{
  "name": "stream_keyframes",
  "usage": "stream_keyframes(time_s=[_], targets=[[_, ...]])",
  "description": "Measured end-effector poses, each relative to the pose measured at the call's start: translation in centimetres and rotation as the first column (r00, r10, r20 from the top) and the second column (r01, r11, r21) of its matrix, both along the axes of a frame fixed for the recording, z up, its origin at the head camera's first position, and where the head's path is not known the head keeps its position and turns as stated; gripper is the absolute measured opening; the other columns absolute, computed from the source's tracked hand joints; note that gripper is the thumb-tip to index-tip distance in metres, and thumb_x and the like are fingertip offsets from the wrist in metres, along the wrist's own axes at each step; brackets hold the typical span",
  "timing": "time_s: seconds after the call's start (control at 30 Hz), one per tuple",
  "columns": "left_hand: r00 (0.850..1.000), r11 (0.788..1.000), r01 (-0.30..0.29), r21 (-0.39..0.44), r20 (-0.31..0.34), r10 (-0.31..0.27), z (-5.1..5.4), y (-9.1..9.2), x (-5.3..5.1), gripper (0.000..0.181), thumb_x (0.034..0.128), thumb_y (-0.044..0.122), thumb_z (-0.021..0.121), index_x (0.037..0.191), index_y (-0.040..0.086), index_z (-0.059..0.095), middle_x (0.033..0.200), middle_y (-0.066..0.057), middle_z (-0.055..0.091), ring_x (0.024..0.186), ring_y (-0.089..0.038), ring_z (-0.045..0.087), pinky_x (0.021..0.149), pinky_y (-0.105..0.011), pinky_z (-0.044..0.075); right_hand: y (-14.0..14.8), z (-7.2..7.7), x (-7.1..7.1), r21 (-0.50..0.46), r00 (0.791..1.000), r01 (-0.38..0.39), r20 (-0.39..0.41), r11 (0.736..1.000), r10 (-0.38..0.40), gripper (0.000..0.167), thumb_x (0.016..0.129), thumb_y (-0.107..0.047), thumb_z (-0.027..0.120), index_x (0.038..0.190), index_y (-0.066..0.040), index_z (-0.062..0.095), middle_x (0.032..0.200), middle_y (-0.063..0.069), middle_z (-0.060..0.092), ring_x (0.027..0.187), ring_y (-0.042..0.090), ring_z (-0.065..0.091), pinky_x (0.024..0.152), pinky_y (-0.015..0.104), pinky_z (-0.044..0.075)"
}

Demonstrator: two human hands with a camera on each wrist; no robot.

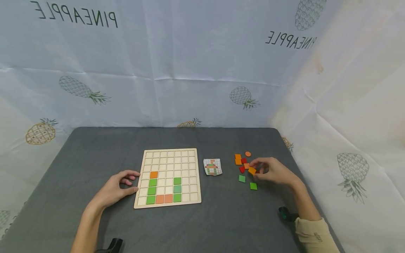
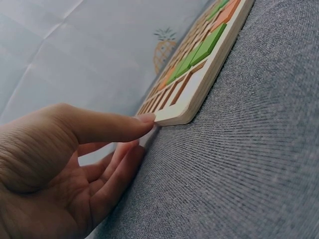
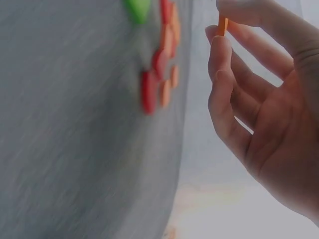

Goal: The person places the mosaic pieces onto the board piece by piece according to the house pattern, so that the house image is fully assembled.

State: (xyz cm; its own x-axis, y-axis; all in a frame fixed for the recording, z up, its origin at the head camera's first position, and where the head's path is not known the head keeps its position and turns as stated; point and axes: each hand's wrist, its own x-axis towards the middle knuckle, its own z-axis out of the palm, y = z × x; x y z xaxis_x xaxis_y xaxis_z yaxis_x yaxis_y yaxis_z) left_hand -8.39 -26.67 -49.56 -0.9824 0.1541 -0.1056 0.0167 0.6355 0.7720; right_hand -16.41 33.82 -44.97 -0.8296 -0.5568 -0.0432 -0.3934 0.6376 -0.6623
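A wooden grid board [image 1: 167,206] lies left of centre, holding green and orange square tiles in a U-like shape. The left hand [image 1: 115,188] rests at its left edge; in the left wrist view the thumb of this hand [image 2: 75,149] touches the board's corner [image 2: 174,117]. Over the loose tiles at the right, the right hand [image 1: 273,171] pinches an orange-yellow square tile [image 1: 251,170]. The right wrist view shows that tile [image 3: 223,25] edge-on between the thumb and a finger of the right hand [image 3: 269,89], off the table.
A small card with a coloured pattern [image 1: 212,167] lies between board and loose pieces. Around the right hand are red tiles [image 1: 242,169], a round orange piece [image 1: 248,154], orange tiles [image 1: 238,161] and two green squares [image 1: 242,178]. A patterned cloth [image 1: 190,52] hangs behind the grey table [image 1: 209,225].
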Motion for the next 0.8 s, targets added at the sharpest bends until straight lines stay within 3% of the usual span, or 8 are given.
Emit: stream_keyframes(time_s=[0.27, 0.47, 0.67, 0.8], targets=[[1.000, 1.000, -0.004, -0.007, 0.001, 0.004, 0.0, 0.0, 0.0, 0.052, 0.0909, 0.016, 0.088, 0.137, 0.005, 0.068, 0.124, -0.014, 0.067, 0.099, -0.012, 0.060, 0.081, -0.025, 0.050, -3.2, 1.6, -0.9, -0.069, 1.000, -0.002, 0.000, 0.998, 0.002, 0.035, 0.093, -0.008, 0.085, 0.126, -0.012, 0.076, 0.098, 0.008, 0.075, 0.074, 0.009, 0.061, 0.059, 0.026, 0.051], [1.000, 1.000, -0.013, -0.019, 0.005, 0.013, -0.1, 0.1, 0.0, 0.052, 0.0905, 0.016, 0.088, 0.137, 0.006, 0.068, 0.124, -0.013, 0.068, 0.098, -0.011, 0.060, 0.082, -0.025, 0.050, -5.4, 2.1, -1.6, -0.130, 0.998, -0.061, -0.027, 0.990, 0.058, 0.033, 0.095, -0.009, 0.083, 0.128, -0.014, 0.075, 0.102, 0.009, 0.075, 0.073, 0.012, 0.061, 0.064, 0.027, 0.054], [1.000, 1.000, -0.001, 0.003, -0.016, 0.001, 0.0, 0.1, 0.0, 0.053, 0.0902, 0.015, 0.089, 0.137, 0.003, 0.068, 0.123, -0.015, 0.068, 0.098, -0.012, 0.060, 0.081, -0.026, 0.050, -7.5, 2.5, -2.1, -0.132, 0.996, -0.086, -0.051, 0.987, 0.079, 0.035, 0.095, -0.013, 0.085, 0.128, -0.018, 0.076, 0.110, 0.006, 0.077, 0.075, 0.010, 0.064, 0.062, 0.027, 0.053], [1.000, 1.000, -0.009, -0.006, -0.004, 0.009, 0.0, 0.1, 0.0, 0.053, 0.0904, 0.016, 0.089, 0.137, 0.004, 0.068, 0.123, -0.014, 0.068, 0.098, -0.012, 0.060, 0.081, -0.025, 0.050, -8.9, 2.7, -2.6, -0.146, 0.996, -0.088, -0.042, 0.985, 0.083, 0.035, 0.096, -0.014, 0.084, 0.130, -0.016, 0.076, 0.102, 0.004, 0.076, 0.075, 0.011, 0.064, 0.061, 0.028, 0.053]])
